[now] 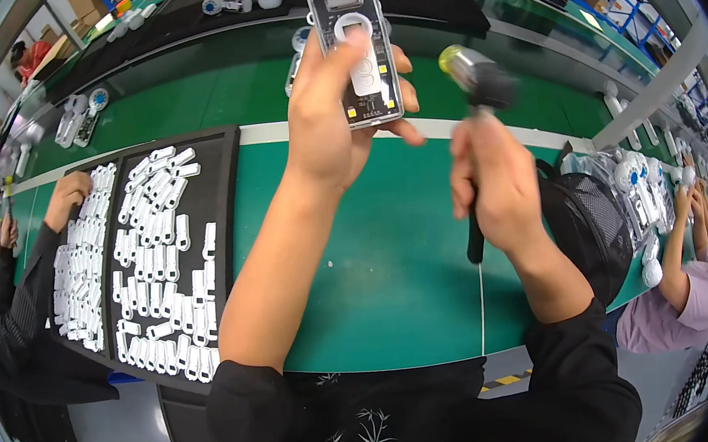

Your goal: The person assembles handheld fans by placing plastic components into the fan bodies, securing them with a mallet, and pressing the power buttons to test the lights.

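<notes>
Over the tabletop (365, 308), your left hand (322, 117) grips the device (366, 81), right hand (501, 176) a mallet (492, 85) (blurred). Likely tapping stage; next calls for steady aim.

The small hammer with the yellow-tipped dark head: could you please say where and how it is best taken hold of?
Probably by the black handle, fingers wrapped round it from the right: it is slim and extends below the thicker head, whose yellow tip faces left. The right hand grips it there.

Device (367, 82) looks glossy plstc, bag (588, 223) matt mesh.
</notes>
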`<state>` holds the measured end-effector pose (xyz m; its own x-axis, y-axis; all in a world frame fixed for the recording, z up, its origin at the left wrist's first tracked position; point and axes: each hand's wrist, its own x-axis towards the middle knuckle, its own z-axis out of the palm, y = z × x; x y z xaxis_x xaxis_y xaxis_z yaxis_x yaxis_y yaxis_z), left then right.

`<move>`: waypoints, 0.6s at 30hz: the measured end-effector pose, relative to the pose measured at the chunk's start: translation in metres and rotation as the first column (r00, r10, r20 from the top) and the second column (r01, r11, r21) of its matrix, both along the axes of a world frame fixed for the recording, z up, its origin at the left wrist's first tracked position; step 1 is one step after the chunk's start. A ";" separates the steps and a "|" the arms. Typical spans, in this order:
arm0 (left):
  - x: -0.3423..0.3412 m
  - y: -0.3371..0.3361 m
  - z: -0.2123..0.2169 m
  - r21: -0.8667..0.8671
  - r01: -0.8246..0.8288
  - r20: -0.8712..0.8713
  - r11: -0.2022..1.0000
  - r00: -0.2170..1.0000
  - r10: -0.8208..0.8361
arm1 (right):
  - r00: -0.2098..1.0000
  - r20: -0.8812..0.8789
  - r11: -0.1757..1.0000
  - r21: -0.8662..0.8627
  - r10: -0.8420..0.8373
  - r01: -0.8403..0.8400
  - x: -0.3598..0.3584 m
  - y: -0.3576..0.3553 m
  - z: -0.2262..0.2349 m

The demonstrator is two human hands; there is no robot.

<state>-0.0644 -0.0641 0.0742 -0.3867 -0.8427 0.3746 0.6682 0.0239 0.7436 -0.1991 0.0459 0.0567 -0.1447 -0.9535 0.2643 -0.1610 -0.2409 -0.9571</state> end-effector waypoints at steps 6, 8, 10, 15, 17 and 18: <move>0.015 -0.018 -0.002 0.136 0.098 -0.181 0.986 0.981 -0.072 | 0.890 -0.445 0.911 0.400 0.099 0.099 -0.012 -0.052 -0.064; 0.019 -0.023 -0.003 0.120 0.120 -0.213 0.986 0.973 -0.092 | 0.677 -0.729 0.955 0.262 0.102 0.139 -0.009 -0.058 -0.092; 0.024 -0.026 -0.004 0.138 0.131 -0.201 0.982 0.974 -0.102 | 0.704 -0.709 0.968 0.194 0.025 0.160 -0.006 -0.061 -0.101; 0.024 -0.030 -0.011 0.123 0.132 -0.213 0.984 0.971 -0.104 | 0.779 -0.601 0.971 0.025 -0.177 0.239 -0.005 -0.065 -0.118; 0.024 -0.028 -0.012 0.100 0.119 -0.201 0.988 0.975 -0.097 | 0.792 -0.577 0.969 0.008 -0.199 0.249 -0.006 -0.066 -0.122; 0.023 -0.026 -0.010 0.077 0.110 -0.185 0.991 0.978 -0.094 | 0.802 -0.560 0.970 -0.006 -0.205 0.244 -0.006 -0.066 -0.123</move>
<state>-0.0409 -0.0897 0.0638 -0.4048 -0.8344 0.3742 0.7875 -0.1101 0.6064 -0.2050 -0.0199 -0.0662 -0.2047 -0.9298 0.3059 -0.7094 -0.0744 -0.7009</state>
